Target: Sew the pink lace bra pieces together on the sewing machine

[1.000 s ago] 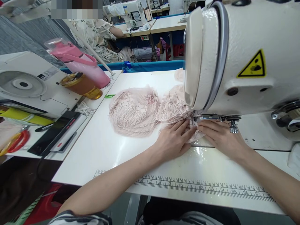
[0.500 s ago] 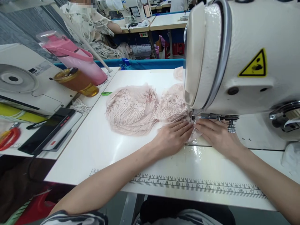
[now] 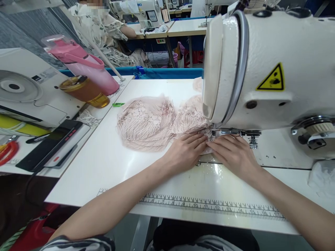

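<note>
A pale pink lace garment (image 3: pixel 149 122) lies spread on the white sewing table (image 3: pixel 110 164), its right end under the head of a white sewing machine (image 3: pixel 261 66). My left hand (image 3: pixel 184 151) lies flat on the lace edge with its fingers stretched toward the presser foot (image 3: pixel 213 132). From the other side, my right hand (image 3: pixel 234 153) presses on the same edge, fingers extended and close together. The fingertips of both hands nearly meet just in front of the needle. The needle itself is hidden behind the machine head.
A pink bottle (image 3: pixel 83 66) and an amber cup (image 3: pixel 83 90) stand at the left beside another machine (image 3: pixel 23 87), a black control panel (image 3: pixel 52 144) and red-handled scissors (image 3: pixel 6 151). A printed ruler (image 3: pixel 209 205) runs along the table's front edge. A person in a floral top (image 3: pixel 104 31) sits behind.
Both hands have slid slightly left and toward me along the lace edge. The view has shifted a little, so the machine head sits lower in the picture.
</note>
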Tool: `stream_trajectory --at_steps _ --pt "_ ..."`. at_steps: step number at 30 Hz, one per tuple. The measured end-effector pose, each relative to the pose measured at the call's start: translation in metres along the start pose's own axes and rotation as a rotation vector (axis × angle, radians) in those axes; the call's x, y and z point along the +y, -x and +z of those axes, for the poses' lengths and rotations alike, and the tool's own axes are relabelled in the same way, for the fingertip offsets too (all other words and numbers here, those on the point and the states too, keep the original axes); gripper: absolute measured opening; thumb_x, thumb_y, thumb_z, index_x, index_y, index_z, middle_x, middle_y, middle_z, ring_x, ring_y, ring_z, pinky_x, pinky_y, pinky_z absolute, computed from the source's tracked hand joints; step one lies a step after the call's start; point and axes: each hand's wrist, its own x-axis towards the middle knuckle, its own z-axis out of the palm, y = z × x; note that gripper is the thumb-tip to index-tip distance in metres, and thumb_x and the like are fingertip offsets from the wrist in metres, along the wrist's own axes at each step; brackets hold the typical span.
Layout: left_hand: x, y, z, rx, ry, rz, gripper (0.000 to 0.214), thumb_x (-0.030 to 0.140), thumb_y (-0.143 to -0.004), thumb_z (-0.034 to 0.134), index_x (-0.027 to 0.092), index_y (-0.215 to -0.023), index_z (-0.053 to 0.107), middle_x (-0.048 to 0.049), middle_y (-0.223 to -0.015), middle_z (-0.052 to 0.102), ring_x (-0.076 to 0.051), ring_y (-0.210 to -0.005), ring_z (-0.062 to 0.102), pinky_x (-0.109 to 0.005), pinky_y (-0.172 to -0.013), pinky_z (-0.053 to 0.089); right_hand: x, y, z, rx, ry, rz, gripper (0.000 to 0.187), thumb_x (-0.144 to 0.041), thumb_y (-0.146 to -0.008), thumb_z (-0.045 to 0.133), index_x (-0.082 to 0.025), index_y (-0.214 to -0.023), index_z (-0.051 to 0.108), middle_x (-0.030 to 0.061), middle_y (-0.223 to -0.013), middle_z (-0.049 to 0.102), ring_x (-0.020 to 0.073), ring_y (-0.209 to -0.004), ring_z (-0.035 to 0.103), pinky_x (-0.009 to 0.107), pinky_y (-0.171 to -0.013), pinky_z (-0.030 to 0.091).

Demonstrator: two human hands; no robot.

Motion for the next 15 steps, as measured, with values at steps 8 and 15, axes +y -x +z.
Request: stream_trajectory --at_steps 8,15 --pt "0.013 -0.004 -0.005 0.076 0.114 -0.063 0.014 0.013 -0.092 0.047 0.015 -0.098 0.059 -0.0055 -0.117 0.066 -0.018 -0.112 0.059 -0.036 -0.096 0.050 -0.003 -0.003 -0.001 0.027 -0.116 0.071 0.014 -0.021 -0.090 0.056 -0.018 -0.082 0.066 0.0014 -0.086 0.069 0.0149 -0.082 0.061 0.029 -0.073 0.046" --pt "0.005 -0.001 -0.002 0.036 0.181 -0.081 0.040 0.022 -0.092 0.047 0.011 -0.131 0.048 -0.0111 -0.130 0.059 -0.020 -0.124 0.053 -0.039 -0.105 0.046 -0.004 -0.001 -0.001 0.078 -0.183 -0.004 0.012 -0.015 -0.088 0.057 -0.020 -0.086 0.068 -0.0025 -0.087 0.073 0.0136 -0.087 0.066 0.033 -0.088 0.048"
